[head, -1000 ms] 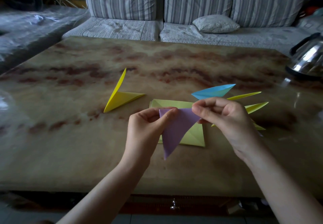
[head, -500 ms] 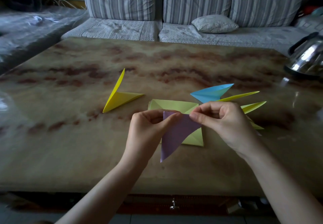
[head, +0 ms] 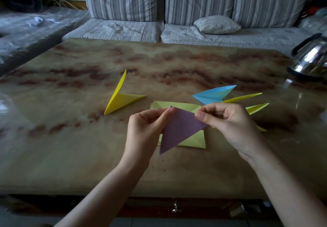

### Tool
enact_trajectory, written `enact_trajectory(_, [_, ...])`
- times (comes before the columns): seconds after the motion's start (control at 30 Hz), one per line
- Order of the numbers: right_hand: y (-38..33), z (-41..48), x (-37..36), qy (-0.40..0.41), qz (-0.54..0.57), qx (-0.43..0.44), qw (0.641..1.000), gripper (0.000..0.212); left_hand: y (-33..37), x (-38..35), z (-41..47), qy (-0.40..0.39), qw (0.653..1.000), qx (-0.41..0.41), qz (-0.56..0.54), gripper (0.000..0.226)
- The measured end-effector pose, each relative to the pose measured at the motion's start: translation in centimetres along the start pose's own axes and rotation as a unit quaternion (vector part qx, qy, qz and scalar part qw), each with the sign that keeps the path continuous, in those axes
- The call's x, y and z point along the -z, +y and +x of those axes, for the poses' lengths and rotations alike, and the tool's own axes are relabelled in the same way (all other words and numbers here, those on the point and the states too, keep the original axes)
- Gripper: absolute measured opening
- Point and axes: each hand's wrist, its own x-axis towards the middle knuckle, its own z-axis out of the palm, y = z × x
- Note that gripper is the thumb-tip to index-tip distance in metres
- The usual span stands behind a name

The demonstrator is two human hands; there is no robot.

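A: Hands?
B: Both on the purple paper triangle [head: 178, 129]. Left hand [head: 146, 129] pinches its upper left corner, thumb and forefinger curled on it. Right hand [head: 228, 124] pinches the upper right edge, fingers curled in.

A: Where's the triangle?
B: Held up off the marble table [head: 70, 147], near the middle, long point aimed down and near-left. It overlaps the light green folded sheets [head: 196, 138] lying flat right behind it.

A: Touching those sheets?
B: Can't tell from this angle.

A: Other paper?
B: Yellow folded piece [head: 120, 99] to the left, one flap standing up, well apart from the hands. Blue folded piece [head: 212, 95] just beyond the right hand. Yellow pointed pieces [head: 256, 107] stick out to the right from behind that hand, partly hidden.

A: Anything else?
B: Steel kettle [head: 309, 62] at the far right table edge. Striped sofa [head: 159, 5] along the far side, small cushion [head: 216, 25] on its seat.
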Motion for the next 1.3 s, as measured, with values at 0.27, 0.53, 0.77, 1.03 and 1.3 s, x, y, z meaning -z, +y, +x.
enact_trajectory(0.27, [-0.2, 0.0, 0.0, -0.051, -0.049, 0.024, 0.997, 0.023, -0.2, 0.0, -0.3, -0.041, 0.987, -0.077, 0.132, 0.011])
enact_trajectory(0.53, [-0.2, 0.0, -0.4, -0.048, -0.093, 0.059, 0.993, 0.01, -0.6, 0.0, -0.2, -0.094, 0.989, -0.031, 0.11, 0.009])
enact_trajectory(0.77, [0.3, -0.1, -0.5, -0.008, -0.114, 0.065, 0.991, 0.006, -0.6, -0.1, -0.3, -0.089, 0.992, 0.023, 0.085, 0.007])
enact_trajectory(1.03, [0.6, 0.2, -0.3, -0.016, -0.087, 0.032, 0.996, 0.004, -0.4, 0.1, -0.3, -0.08, 0.989, -0.018, 0.12, 0.011])
enact_trajectory(1.3, [0.4, 0.0, -1.1, -0.032, -0.028, 0.026, 0.999, 0.022, -0.6, -0.1, -0.5, -0.092, 0.98, -0.037, 0.175, 0.009])
